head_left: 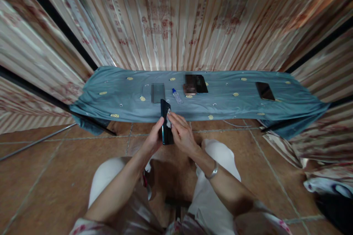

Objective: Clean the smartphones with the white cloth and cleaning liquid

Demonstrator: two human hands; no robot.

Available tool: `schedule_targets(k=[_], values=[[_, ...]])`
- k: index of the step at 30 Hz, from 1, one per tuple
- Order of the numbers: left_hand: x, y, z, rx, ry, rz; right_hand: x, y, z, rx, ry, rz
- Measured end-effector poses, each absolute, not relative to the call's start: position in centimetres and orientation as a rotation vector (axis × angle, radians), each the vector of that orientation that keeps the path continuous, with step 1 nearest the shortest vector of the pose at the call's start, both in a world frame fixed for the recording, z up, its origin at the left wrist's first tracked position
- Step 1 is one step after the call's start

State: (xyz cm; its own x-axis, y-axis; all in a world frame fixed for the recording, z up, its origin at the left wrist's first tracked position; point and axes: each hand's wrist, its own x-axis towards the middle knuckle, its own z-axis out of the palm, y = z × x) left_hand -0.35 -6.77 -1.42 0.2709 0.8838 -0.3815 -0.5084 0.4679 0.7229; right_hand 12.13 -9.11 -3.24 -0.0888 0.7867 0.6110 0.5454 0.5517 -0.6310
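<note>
My left hand (pixel 154 137) grips a dark phone (pixel 166 123) by its left edge and holds it upright in front of a low table. My right hand (pixel 182 135) presses a small white cloth (pixel 168 116) against the phone's right side, with a metal bracelet on that wrist. Just beyond the phone, a small clear bottle with a blue cap (pixel 177 96) lies on the table. A flat grey item (pixel 158 92) rests next to it on the left.
The low table is draped in a blue-grey cloth (pixel 116 95) with gold spots. Two more dark phones (pixel 201 83) (pixel 265 91) lie on it. Striped curtains hang behind. Tiled floor lies below, and a bundle of fabric (pixel 328 185) sits at the right.
</note>
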Motion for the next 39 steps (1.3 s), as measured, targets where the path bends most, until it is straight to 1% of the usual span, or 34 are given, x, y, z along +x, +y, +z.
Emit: schedule_targets(k=[7,12,16,25,39], values=[[0.6,-7.7,-3.0,0.635,0.809,0.917,13.0,-8.5,-2.4,-1.153,-1.708,0.325],[0.6,-8.3,-3.1,0.736,0.815,0.864,13.6,-7.6,-2.6,-1.162,-1.686,0.341],[0.3,-7.8,-2.7,0.774,0.842,0.941,13.1,-7.7,-2.6,-1.130,-1.696,0.382],[-0.7,-6.3,-2.0,0.699,0.895,1.110,11.2,-9.2,-2.4,-1.025,-1.687,0.584],[-1.8,-5.1,-1.0,0.675,1.009,1.227,11.0,-10.6,-2.3,-0.993,-1.541,0.798]])
